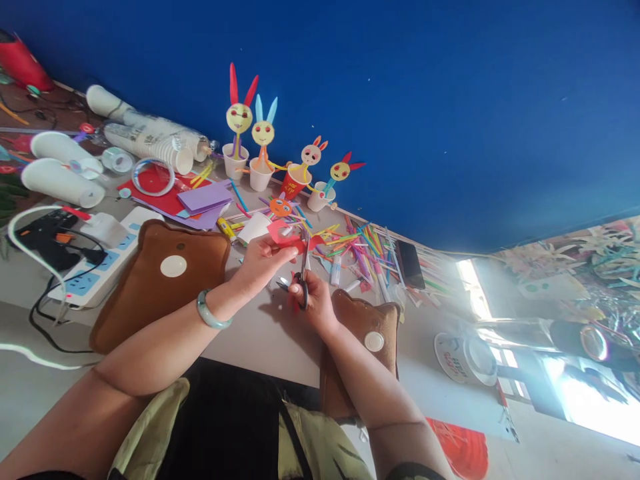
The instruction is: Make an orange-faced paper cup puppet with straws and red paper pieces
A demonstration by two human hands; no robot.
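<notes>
An irregular bright red paper piece [278, 235] is pinched between the thumb and fingers of the left hand [261, 262], over the pale tabletop [240, 340]. Black-handled metal scissors [305, 262] are gripped by the right hand [320, 305], with the 2 blades pointed away from the body and set at the paper. For a clean edge, the paper should be held taut beside the cut and turned gradually into the blades, with the left fingertips kept clear of their path.
</notes>
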